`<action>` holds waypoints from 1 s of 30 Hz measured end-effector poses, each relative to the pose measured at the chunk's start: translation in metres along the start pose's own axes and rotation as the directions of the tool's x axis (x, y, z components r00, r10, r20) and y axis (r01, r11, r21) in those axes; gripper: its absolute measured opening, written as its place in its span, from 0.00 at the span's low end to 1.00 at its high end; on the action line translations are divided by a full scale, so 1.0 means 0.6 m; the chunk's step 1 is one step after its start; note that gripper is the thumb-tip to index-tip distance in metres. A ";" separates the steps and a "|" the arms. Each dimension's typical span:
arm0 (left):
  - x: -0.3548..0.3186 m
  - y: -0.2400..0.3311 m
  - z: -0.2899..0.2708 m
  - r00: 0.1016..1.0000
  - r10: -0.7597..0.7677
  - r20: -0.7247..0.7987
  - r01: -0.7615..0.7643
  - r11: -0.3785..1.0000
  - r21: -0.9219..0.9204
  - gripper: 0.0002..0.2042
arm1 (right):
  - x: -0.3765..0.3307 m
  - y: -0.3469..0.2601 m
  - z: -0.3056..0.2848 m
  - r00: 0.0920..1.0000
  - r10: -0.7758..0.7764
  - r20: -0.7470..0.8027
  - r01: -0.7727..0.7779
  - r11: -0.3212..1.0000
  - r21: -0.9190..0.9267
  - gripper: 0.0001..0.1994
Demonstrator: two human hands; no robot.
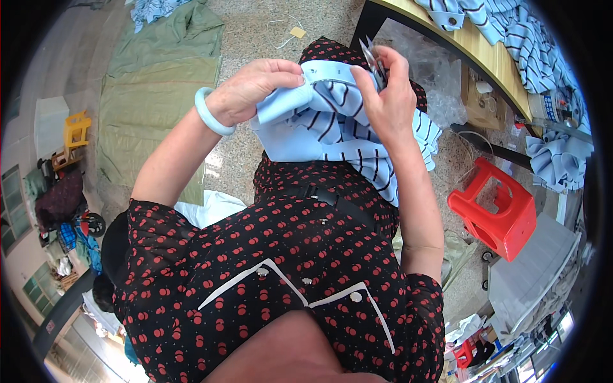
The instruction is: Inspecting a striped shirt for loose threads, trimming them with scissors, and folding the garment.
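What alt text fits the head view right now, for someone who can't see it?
Seen from above, a seated person holds a light blue striped garment on their lap: the left hand pinches its collar edge and the right hand holds small metal snips to it. A red plastic stool stands to their right.

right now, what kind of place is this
Probably a small garment workshop. The left hand and right hand, which grips small metal snips, work on a blue striped shirt. More striped shirts lie piled on the wooden table.
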State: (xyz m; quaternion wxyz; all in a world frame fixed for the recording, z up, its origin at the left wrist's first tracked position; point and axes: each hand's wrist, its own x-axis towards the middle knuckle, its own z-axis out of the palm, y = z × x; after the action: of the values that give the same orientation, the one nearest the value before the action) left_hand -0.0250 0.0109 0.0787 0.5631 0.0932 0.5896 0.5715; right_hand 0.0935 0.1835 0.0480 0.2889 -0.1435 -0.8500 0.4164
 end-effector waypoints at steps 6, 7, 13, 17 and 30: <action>0.001 0.013 0.018 0.997 0.042 -0.065 -0.043 0.999 -0.019 0.06 | -0.026 -0.023 0.003 0.968 -0.169 0.185 0.160 0.985 0.060 0.13; 0.002 0.013 0.020 0.996 0.048 -0.076 -0.051 0.998 -0.029 0.06 | -0.026 -0.024 0.004 0.970 -0.150 0.189 0.139 0.988 0.071 0.13; 0.003 0.014 0.025 0.997 0.080 0.000 -0.080 0.994 0.070 0.05 | -0.021 -0.027 0.000 0.972 -0.092 0.215 0.073 0.993 0.093 0.11; 0.004 0.009 0.020 0.997 0.062 0.036 -0.063 0.997 0.038 0.05 | -0.022 -0.025 0.000 0.971 -0.126 0.206 0.112 0.991 0.077 0.10; 0.005 0.002 0.019 0.992 0.122 -0.028 -0.114 0.975 0.188 0.05 | -0.035 -0.034 0.019 0.987 -0.056 0.147 0.041 0.994 0.104 0.11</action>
State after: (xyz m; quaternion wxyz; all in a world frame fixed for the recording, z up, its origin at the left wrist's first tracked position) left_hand -0.0177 0.0201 0.0813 0.5051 0.1689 0.6450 0.5481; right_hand 0.1031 0.1542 0.0510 0.2411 -0.0762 -0.8505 0.4611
